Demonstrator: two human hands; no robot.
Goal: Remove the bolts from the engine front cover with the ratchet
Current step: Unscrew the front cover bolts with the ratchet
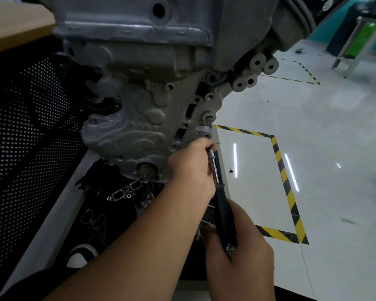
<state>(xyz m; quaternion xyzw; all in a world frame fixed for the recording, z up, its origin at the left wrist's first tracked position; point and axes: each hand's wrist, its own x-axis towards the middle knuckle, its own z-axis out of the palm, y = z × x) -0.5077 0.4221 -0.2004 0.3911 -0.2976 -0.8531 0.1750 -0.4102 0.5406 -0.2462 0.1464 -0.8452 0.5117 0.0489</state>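
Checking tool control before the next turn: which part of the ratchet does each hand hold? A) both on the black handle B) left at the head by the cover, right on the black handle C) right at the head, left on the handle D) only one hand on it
B: the left hand wraps the ratchet head at the engine front cover; the right hand grips the black handle.

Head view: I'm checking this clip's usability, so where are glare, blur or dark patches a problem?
Head view: bright streaks of glare lie on the glossy white floor; the far upper-right corner is smeared; straight lines bow from the wide lens; the tray under the engine front cover is dim; the ratchet and both hands stay readable.
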